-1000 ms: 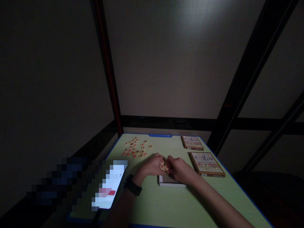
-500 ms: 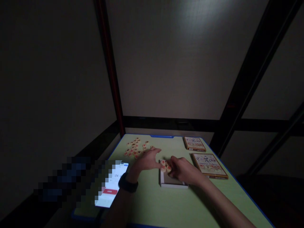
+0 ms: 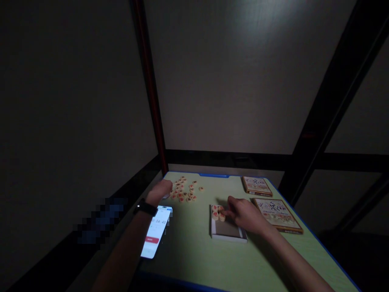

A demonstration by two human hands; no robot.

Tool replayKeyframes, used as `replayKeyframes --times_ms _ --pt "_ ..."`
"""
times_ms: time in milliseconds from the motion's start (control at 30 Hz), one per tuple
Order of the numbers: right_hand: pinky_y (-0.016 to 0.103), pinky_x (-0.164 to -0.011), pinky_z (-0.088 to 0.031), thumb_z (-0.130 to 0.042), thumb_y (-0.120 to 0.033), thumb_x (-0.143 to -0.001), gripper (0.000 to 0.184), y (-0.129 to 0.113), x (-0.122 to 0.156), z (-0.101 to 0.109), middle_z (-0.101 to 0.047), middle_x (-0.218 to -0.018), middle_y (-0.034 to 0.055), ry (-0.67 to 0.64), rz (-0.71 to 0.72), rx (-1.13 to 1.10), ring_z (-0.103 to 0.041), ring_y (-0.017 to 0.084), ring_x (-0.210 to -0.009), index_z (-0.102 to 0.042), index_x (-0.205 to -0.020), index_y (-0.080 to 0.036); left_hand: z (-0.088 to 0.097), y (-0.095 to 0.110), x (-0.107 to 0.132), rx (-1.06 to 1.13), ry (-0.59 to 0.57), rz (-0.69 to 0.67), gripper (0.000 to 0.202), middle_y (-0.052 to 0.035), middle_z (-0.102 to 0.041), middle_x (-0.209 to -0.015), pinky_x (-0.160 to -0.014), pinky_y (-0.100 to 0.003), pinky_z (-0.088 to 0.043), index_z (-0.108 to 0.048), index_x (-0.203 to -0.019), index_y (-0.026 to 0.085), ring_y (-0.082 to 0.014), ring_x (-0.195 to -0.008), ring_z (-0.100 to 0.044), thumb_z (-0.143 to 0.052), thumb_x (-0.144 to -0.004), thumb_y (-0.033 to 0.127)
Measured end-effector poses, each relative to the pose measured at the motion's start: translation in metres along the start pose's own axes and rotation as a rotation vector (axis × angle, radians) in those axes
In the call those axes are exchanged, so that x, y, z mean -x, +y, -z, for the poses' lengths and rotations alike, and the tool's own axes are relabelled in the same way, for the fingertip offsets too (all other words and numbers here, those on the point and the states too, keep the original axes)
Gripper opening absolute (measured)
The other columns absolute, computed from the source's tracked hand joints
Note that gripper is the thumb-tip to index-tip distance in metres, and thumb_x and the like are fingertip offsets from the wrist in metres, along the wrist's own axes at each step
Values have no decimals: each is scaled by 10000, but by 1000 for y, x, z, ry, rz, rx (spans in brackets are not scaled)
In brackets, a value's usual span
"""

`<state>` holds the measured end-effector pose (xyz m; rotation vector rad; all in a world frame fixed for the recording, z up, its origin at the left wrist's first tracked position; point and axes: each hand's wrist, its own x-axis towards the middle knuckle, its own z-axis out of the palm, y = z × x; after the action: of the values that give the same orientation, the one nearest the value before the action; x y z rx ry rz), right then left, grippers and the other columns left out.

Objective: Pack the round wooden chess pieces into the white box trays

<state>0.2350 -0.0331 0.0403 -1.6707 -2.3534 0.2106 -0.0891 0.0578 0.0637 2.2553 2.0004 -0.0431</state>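
A small white-rimmed tray point(image 3: 227, 231) lies on the green table point(image 3: 197, 255). A few round wooden pieces with red marks point(image 3: 218, 212) sit in its far left corner. My right hand point(image 3: 244, 214) rests at the tray's far edge, its fingertips touching those pieces, fingers loosely curled. My left hand point(image 3: 159, 191) has reached out to the near left edge of a scattered pile of round pieces point(image 3: 184, 190); it is seen from the back and its fingers are hidden. A dark watch sits on my left wrist point(image 3: 146, 208).
A lit phone point(image 3: 157, 235) lies on the table's left side under my left forearm. Two flat printed boxes point(image 3: 267, 200) lie at the right edge. A dark post point(image 3: 152, 93) and frame rails stand behind the table, before a pale wall.
My left hand left the tray and moved left and away to the scattered pile. My right hand stayed at the tray with the pieces. The camera shifted a little.
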Motion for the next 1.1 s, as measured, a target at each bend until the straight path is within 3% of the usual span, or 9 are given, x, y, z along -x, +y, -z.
replayKeyframes --times_ms 200,400,500,600,667,767,1100 --pt "264 -573 -251 -559 -319 -882 125 3 -1 -3 -698 -817 58 -4 27 28 -623 190 -721 -557 -841 -201 -11 6 6 -21 -2 11 267 -144 -693 -1061 -791 -261 -469 -685 -938 136 -231 -993 -649 -548 -738 23" --pt "273 -579 -260 -558 -334 -887 133 3 -1 -4 -707 -830 61 -11 16 63 -638 204 -744 -569 -857 -205 -6 8 6 -15 41 -45 260 -148 -675 -1068 -804 -277 -466 -675 -946 132 -238 -1000 -633 -530 -755 32" --pt "272 -576 -261 -539 -327 -895 131 2 -1 -3 -712 -831 62 -1 15 74 -642 204 -741 -577 -870 -204 -11 28 -1 7 66 -158 251 -102 -684 -1000 -852 -269 -453 -679 -927 163 -209 -988 -625 -511 -778 51" --pt "271 -575 -264 -522 -318 -901 136 3 -1 -3 -722 -852 71 11 19 87 -650 206 -753 -590 -882 -202 -22 54 -8 32 121 -384 253 -106 -676 -972 -915 -290 -429 -675 -908 159 -211 -1012 -605 -480 -794 44" --pt "273 -574 -265 -514 -326 -905 153 3 -1 -3 -728 -866 79 20 12 99 -657 212 -765 -599 -884 -200 -30 68 -10 38 114 -434 256 -112 -669 -994 -905 -297 -436 -666 -922 158 -217 -1024 -597 -466 -807 47" --pt "276 -578 -280 -511 -339 -908 174 3 -1 -2 -733 -884 93 21 -1 117 -664 226 -781 -613 -895 -198 -35 78 -9 22 88 -420 263 -122 -649 -1058 -895 -305 -447 -648 -966 157 -225 -1046 -592 -458 -818 50" --pt "275 -606 -337 -481 -378 -935 245 -3 1 1 -735 -889 109 -9 -1 128 -675 234 -804 -641 -904 -195 -33 81 -13 -93 45 -391 268 -126 -639 -1091 -929 -305 -456 -650 -987 153 -222 -1069 -595 -475 -814 46"
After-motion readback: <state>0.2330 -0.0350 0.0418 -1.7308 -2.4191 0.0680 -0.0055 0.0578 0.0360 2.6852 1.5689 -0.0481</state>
